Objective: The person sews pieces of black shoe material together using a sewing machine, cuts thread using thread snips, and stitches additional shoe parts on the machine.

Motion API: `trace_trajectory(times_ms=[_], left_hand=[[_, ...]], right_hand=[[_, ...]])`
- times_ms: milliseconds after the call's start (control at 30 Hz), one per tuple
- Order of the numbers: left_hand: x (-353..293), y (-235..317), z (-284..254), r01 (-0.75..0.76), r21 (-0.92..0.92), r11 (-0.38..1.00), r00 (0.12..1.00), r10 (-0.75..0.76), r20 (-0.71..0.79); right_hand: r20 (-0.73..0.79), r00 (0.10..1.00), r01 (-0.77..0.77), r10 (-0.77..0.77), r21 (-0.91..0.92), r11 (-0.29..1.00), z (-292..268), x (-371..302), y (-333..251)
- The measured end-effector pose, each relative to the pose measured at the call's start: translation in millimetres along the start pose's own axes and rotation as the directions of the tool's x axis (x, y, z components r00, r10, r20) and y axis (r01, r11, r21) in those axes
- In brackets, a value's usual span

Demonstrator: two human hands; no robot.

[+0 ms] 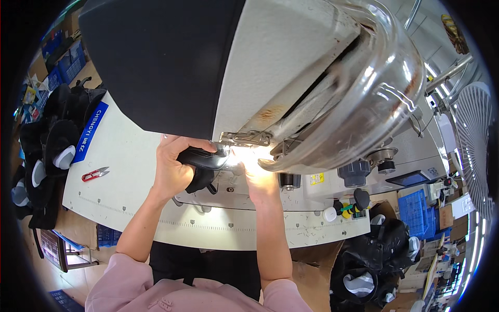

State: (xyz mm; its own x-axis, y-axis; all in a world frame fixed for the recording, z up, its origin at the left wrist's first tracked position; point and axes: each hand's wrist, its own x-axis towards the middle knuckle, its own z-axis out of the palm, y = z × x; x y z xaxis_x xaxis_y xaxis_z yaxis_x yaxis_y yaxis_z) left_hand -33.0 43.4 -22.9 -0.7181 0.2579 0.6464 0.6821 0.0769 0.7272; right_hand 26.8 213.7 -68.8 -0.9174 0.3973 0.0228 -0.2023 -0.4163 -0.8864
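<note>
A glossy black shoe upper [205, 158] lies under the head of a white sewing machine [280, 57], beside the brightly lit needle area. My left hand [174, 164] grips its left side, with the thumb below and the fingers along the top edge. Close to the needle area on the other side is my right hand [260, 179]. Lamp glare washes out its fingers, and the clear curved guard [364, 119] partly covers them, so their grip cannot be made out. A dark strap end [212, 188] hangs from the upper toward me.
Red-handled thread snips [95, 174] lie on the white table [125, 192] at left. Black uppers [62, 140] are heaped beyond its left edge, and more [364, 260] sit at lower right. Small bobbins and a white disc [329, 213] rest near the right front edge. A fan [472, 145] stands at far right.
</note>
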Motion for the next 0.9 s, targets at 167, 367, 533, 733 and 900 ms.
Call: trace_trajectory(times_ms=[167,367,533,733,900], left_hand=[[-1.6,-3.9,-2.6,0.049,0.077,0.996,0.999,-0.048,-0.014],[-28.4,10.0,-4.4,-0.113,0.148,0.983,0.993,0.106,0.052],[-33.7,11.2,-9.0,-0.155,0.186,0.970,0.988,0.148,0.053],[-15.9,5.7,-7.0,-0.111,0.056,0.992,0.990,0.106,0.091],[-7.4,2.3,-12.0,-0.087,0.028,0.996,0.987,0.083,0.140]], right_hand=[[-0.031,0.998,-0.050,0.048,-0.046,0.998,8.9,-5.5,-8.9],[0.134,0.949,0.313,-0.284,-0.461,0.830,-31.2,0.2,24.2],[0.232,0.973,0.124,-0.003,-0.510,0.851,-38.7,-3.4,4.3],[0.361,0.904,0.342,-0.230,-0.284,0.896,2.0,-16.1,-18.9],[0.336,0.917,0.310,-0.217,-0.256,0.916,12.7,-19.7,-22.0]])
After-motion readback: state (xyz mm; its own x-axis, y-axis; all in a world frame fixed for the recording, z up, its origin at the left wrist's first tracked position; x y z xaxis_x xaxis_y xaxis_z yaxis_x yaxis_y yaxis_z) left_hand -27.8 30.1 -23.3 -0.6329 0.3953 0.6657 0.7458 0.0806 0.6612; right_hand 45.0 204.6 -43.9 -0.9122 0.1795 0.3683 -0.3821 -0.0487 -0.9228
